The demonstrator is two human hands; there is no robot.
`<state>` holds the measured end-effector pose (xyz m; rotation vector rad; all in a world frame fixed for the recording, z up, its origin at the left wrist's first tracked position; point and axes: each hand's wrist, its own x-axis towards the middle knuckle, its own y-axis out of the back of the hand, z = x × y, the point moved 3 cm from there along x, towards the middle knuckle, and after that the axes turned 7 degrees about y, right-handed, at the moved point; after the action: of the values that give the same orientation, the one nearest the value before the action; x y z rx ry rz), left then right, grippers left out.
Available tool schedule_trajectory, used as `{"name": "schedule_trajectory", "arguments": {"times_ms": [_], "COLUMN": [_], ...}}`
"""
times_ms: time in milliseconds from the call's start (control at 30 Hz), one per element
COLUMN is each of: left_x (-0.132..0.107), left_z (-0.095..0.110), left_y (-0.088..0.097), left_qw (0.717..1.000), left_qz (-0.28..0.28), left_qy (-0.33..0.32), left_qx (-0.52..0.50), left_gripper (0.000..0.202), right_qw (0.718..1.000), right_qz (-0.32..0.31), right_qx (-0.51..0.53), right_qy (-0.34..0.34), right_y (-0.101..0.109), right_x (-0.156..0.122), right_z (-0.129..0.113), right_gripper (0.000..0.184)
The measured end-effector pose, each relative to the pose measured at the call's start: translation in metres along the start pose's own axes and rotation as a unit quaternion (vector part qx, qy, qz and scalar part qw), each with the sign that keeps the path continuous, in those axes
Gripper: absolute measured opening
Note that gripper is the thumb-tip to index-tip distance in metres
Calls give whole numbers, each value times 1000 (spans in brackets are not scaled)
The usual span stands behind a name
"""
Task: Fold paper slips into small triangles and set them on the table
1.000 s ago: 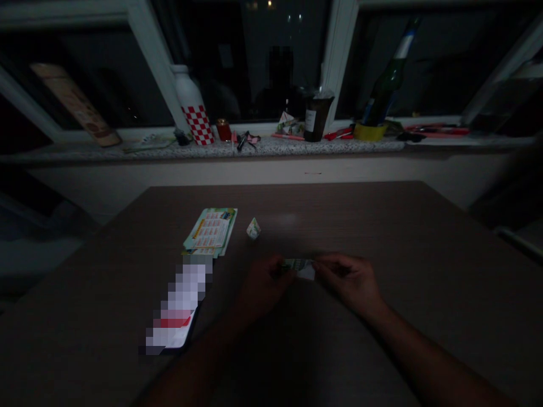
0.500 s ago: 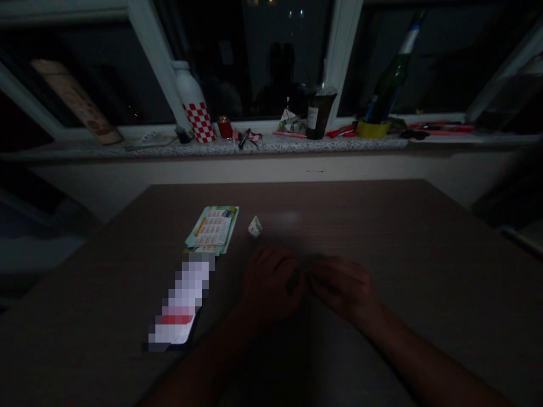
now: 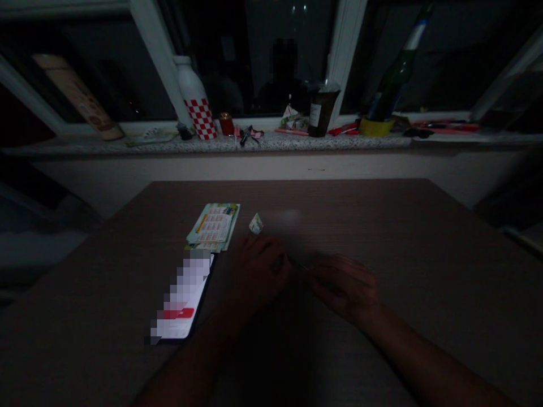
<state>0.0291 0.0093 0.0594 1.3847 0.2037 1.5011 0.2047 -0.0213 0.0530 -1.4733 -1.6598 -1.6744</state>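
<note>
The room is dim. Both my hands rest on the brown table [image 3: 403, 226], close together near its middle. My left hand [image 3: 258, 271] lies palm down with fingers curled over a small folded paper, which is almost wholly hidden. My right hand [image 3: 345, 282] is closed too, its fingertips meeting the left hand's where a thin edge of the paper [image 3: 297, 263] shows. A tiny folded paper piece [image 3: 255, 224] lies just beyond my left hand. A printed green card stack [image 3: 214, 226] lies further left.
A phone with a lit screen [image 3: 182, 297] lies left of my left arm. The stone windowsill [image 3: 254, 146] behind the table carries a red-checked white bottle [image 3: 197, 107], a dark cup [image 3: 320, 113], a green bottle [image 3: 396, 70] in a yellow tape roll, and small clutter.
The folded paper, plain to see between my fingertips a second ago, is now covered by both hands, which have lowered onto the table. My left hand has shifted slightly left.
</note>
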Motion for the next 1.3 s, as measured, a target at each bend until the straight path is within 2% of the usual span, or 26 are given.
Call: {"name": "schedule_trajectory", "arguments": {"times_ms": [133, 200, 300, 367, 433, 533, 700, 800, 867, 967, 1100, 1300], "left_x": [5, 5, 0, -5, -10, -14, -17, -17, -17, -17, -18, -18], "left_z": [-25, -28, -15, -1, 11, 18, 14, 14, 14, 15, 17, 19], "left_y": [4, 5, 5, 2, -4, -11, -16, -16, -17, -17, -18, -19], "left_qw": [999, 999, 998, 995, 988, 980, 976, 976, 977, 979, 981, 984], "left_qz": [-1, -8, -17, -43, -95, -119, -112, -101, -102, -103, -98, -84], "left_qy": [41, 46, 24, -4, -37, -45, -6, 1, 5, 3, -31, -71], "left_qx": [24, 3, -53, -86, -118, -150, -186, -192, -189, -178, -162, -137], "left_gripper": [4, 4, 12, 20, 18, 10, 10, 8, 7, 6, 7, 10], "right_qw": [1000, 999, 998, 998, 998, 995, 978, 967, 965, 973, 979, 951], "right_qz": [10, 3, -11, -21, -27, -22, -1, 11, 10, -9, -18, -12], "right_qx": [0, -4, -5, 2, 14, 29, 56, 84, 98, 113, 106, 72], "right_qy": [-18, -38, -55, -61, -58, -91, -203, -242, -243, -203, -172, -299], "right_y": [8, 8, 5, 2, 0, -2, -10, -15, -16, -16, -14, -18], "right_x": [0, -1, -4, -6, -7, -8, -14, -17, -18, -16, -14, -19], "right_z": [0, 3, 9, 11, 12, 12, 18, 21, 22, 21, 17, 23], "right_gripper": [14, 13, 11, 12, 13, 12, 4, 3, 5, 3, 5, 7]}}
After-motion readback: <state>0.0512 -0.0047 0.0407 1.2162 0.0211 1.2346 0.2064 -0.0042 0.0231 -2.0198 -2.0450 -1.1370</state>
